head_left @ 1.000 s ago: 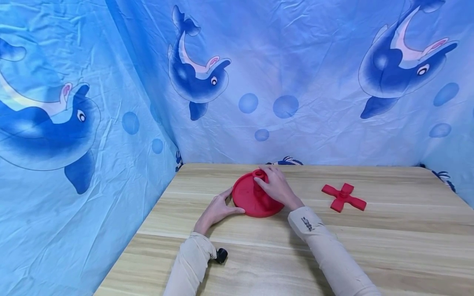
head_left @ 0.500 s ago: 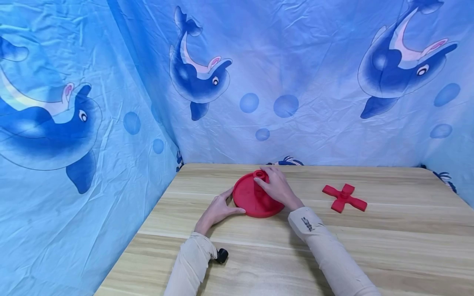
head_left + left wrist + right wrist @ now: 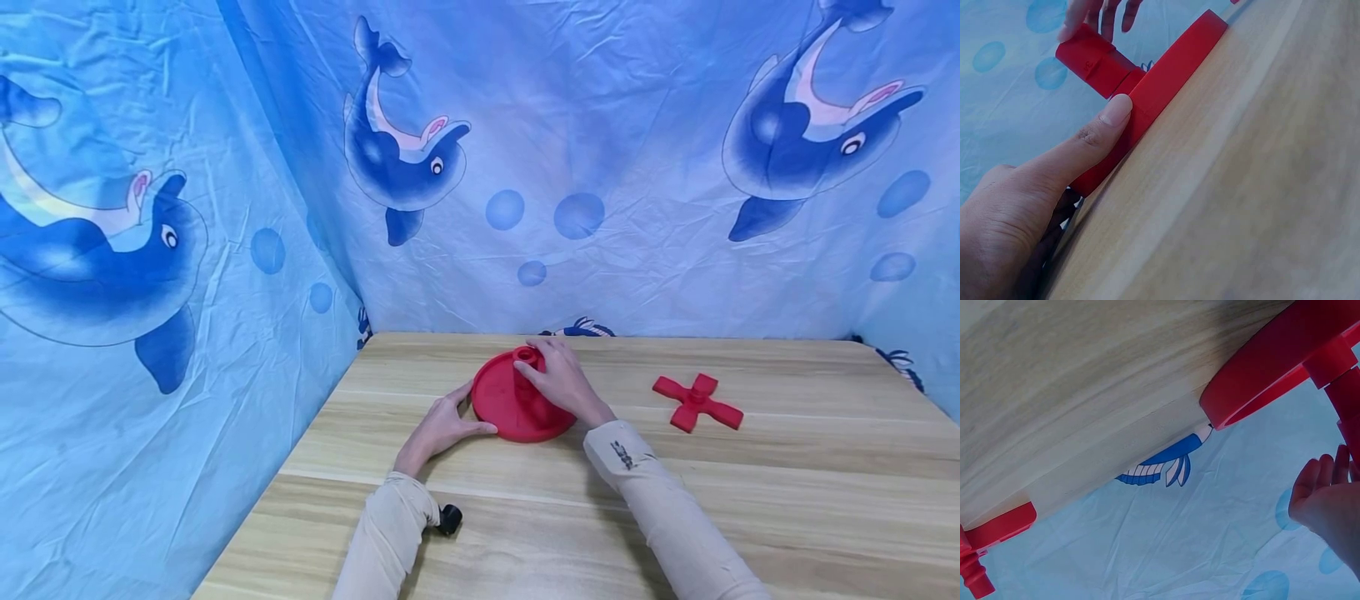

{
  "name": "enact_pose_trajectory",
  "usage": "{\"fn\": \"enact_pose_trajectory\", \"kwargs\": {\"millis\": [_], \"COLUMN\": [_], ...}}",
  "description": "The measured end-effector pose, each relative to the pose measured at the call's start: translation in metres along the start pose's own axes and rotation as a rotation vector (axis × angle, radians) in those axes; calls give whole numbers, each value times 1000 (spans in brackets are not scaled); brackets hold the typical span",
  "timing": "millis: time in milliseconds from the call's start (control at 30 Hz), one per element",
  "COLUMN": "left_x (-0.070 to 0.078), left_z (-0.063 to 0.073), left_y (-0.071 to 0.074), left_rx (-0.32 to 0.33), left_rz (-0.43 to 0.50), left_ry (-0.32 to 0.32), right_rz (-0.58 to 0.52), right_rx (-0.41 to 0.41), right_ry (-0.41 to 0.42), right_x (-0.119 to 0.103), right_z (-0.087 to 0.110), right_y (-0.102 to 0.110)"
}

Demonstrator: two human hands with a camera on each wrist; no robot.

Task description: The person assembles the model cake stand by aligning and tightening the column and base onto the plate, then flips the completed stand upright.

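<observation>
A round red tray (image 3: 497, 410) with a raised rim lies flat on the wooden table. From its middle rises an upright red post (image 3: 1090, 61), whose hollow round top shows in the head view. My left hand (image 3: 437, 429) holds the tray's rim at the left, thumb at the front and fingers spread round the far side. In the left wrist view the thumb (image 3: 1107, 122) presses the outer wall. My right hand (image 3: 558, 379) grips the upper part of the post from the right, thumb on the near side; part of the post is hidden behind it.
A red four-armed cross piece (image 3: 697, 402) with a short stub at its centre lies on the table (image 3: 810, 483) to the right. A blue dolphin-print curtain (image 3: 645, 275) stands behind the table's far edge and along the left side. A black wrist camera (image 3: 450, 519) sits at the left sleeve.
Both hands keep their places on the tray and post, with no clear movement. The cross piece lies where it was; the head view shifts only slightly.
</observation>
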State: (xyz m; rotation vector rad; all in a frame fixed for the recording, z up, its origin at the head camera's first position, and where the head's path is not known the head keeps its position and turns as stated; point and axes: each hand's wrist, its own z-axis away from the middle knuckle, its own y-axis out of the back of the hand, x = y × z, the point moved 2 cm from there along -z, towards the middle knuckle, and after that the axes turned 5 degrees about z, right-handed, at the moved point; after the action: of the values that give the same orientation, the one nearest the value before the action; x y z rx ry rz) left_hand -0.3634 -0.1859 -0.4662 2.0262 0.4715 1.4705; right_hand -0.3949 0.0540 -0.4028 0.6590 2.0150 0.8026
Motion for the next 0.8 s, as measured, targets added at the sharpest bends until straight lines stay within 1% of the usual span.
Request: {"fn": "enact_pose_trajectory", "kwargs": {"millis": [233, 333, 500, 800], "left_x": [0, 0, 0, -1], "left_z": [0, 0, 0, -1], "left_y": [-1, -1, -2, -1], "left_rx": [1, -1, -6, 3], "left_rz": [-12, -8, 8, 5], "left_ry": [5, 5, 1, 2], "right_rz": [-10, -13, -24, -16], "right_rx": [-5, -4, 0, -25], "right_ry": [-1, 4, -12, -9], "right_x": [0, 0, 1, 2], "right_z": [1, 1, 0, 0], "right_y": [0, -1, 0, -1]}}
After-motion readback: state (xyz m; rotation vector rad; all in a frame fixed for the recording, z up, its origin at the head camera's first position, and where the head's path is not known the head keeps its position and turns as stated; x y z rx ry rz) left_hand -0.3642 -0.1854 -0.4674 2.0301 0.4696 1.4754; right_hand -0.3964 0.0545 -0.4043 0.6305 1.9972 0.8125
